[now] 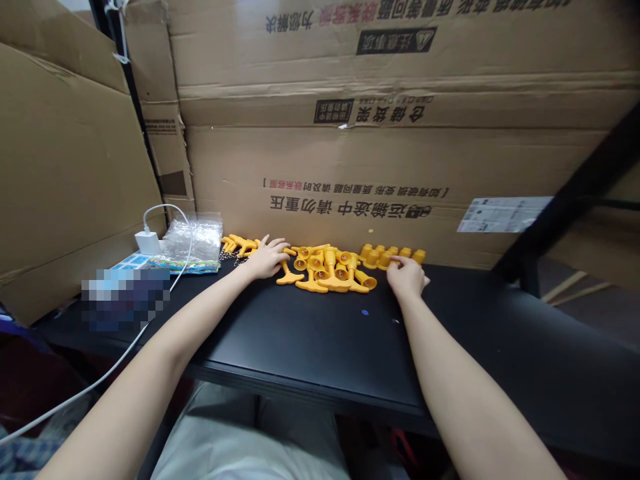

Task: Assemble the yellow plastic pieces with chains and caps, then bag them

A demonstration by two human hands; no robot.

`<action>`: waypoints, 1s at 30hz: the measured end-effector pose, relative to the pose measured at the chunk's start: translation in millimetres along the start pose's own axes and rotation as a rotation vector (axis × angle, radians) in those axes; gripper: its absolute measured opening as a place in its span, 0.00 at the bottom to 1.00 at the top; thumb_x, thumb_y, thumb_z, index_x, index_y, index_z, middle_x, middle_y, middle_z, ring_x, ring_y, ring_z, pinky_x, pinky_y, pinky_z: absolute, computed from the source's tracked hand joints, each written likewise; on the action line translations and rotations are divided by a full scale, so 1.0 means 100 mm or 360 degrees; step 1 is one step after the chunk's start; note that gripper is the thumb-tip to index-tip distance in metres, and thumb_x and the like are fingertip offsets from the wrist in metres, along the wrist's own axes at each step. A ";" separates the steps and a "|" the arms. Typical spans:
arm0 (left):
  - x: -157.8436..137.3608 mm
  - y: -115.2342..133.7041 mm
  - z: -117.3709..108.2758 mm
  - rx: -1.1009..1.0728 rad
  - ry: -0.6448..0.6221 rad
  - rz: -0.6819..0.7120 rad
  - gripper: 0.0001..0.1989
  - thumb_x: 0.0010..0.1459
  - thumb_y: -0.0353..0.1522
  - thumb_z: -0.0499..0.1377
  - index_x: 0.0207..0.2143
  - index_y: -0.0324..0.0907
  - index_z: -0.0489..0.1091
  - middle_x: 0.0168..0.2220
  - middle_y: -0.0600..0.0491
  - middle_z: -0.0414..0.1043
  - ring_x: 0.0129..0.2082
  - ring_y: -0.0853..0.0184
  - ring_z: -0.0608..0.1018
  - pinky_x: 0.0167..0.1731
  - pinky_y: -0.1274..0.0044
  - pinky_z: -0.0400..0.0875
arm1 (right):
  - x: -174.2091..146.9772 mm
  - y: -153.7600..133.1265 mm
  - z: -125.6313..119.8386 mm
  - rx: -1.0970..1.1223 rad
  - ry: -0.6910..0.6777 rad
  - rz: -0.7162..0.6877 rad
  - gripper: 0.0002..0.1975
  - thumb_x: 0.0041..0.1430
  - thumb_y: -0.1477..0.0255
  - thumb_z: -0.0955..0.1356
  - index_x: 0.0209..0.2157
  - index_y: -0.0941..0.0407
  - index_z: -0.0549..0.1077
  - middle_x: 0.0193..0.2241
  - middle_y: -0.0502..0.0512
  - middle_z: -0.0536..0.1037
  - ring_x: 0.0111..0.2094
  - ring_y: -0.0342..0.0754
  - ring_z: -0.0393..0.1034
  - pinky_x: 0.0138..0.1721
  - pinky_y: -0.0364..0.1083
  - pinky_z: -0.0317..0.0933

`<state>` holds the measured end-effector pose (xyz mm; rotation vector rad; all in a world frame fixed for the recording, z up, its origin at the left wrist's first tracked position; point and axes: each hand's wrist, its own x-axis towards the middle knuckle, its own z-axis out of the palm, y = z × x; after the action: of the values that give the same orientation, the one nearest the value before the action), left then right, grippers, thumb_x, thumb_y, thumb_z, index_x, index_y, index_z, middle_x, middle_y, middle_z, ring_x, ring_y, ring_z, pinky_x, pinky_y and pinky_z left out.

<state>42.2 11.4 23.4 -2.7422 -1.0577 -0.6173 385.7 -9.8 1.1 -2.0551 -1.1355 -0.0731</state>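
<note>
My left hand [269,259] rests at the left side of the yellow pieces, its fingers spread, touching or close to a few of them. Left of it lie several yellow T-shaped handles [243,245], with small dark chains [240,259] near them. In the middle is a heap of yellow plastic pieces [320,263], some T-shaped, some hollow cups with open ends facing me. My right hand [406,276] has its fingers closed at the front of a group of upright yellow cups [373,257]; its fingertips are on one, partly hiding it.
A black tabletop [310,333] carries everything. Behind stands a large cardboard sheet [320,160] with printing. On the left are clear plastic bags [193,240], a white charger [147,241] with a cable and a blurred item [125,297]. A black metal post [560,193] slants at the right.
</note>
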 end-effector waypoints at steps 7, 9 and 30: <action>0.00 -0.01 -0.04 -0.0143 0.0173 -0.0158 0.09 0.55 0.25 0.55 0.33 0.45 0.72 0.45 0.50 0.72 0.51 0.61 0.70 0.61 0.59 0.49 | -0.17 -0.36 -0.17 0.0113 0.0317 -0.0497 0.18 0.56 0.76 0.56 0.40 0.58 0.74 0.45 0.60 0.75 0.49 0.52 0.65 0.50 0.50 0.51; 0.03 -0.03 -0.08 -0.0332 0.0391 -0.0312 0.08 0.55 0.25 0.55 0.34 0.43 0.72 0.41 0.49 0.73 0.47 0.62 0.72 0.56 0.62 0.58 | -0.23 -0.48 -0.21 0.0104 0.0332 -0.0615 0.17 0.56 0.76 0.56 0.39 0.57 0.73 0.46 0.60 0.75 0.49 0.52 0.65 0.51 0.50 0.50; -0.14 0.31 -0.14 -0.2478 0.0765 -0.1188 0.20 0.45 0.27 0.64 0.43 0.40 0.67 0.35 0.52 0.71 0.35 0.70 0.76 0.40 0.75 0.70 | -1.09 -1.10 0.30 0.0411 -0.0271 -0.1680 0.15 0.62 0.64 0.61 0.44 0.55 0.72 0.41 0.60 0.78 0.44 0.56 0.71 0.52 0.59 0.54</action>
<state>49.2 -23.7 31.0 -2.4236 -1.9127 -3.0636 229.7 -32.5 3.3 -1.0720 -2.0956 -0.2504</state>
